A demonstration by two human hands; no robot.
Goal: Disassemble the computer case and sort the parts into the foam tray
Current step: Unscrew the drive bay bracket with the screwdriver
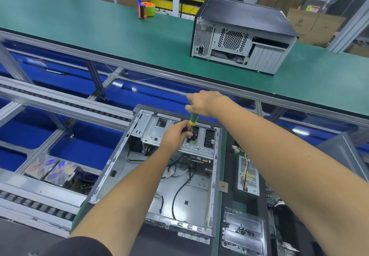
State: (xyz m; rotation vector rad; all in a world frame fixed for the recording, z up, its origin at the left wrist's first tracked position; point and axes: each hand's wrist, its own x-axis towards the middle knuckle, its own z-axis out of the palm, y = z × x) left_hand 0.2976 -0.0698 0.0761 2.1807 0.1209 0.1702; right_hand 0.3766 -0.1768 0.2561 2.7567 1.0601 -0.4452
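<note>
Fingers of the right hand (201, 103) curled round the green-and-yellow screwdriver handle (193, 119), left hand (176, 133) pinching its dark shaft over the silver drive cage (159, 133), open grey metal computer case (159, 175) lying flat, removed power supply (248, 175) just right of it.

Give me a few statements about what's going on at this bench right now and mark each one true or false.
1. The right hand grips a green and yellow screwdriver. True.
2. The open computer case stands upright on its feet. False: it lies on its side, interior facing up.
3. The left hand holds the screwdriver's shaft over the drive cage. True.
4. The tape dispenser sits inside the open case. False: it is on the far green table.
5. A second closed case stands on that table. True.
</note>
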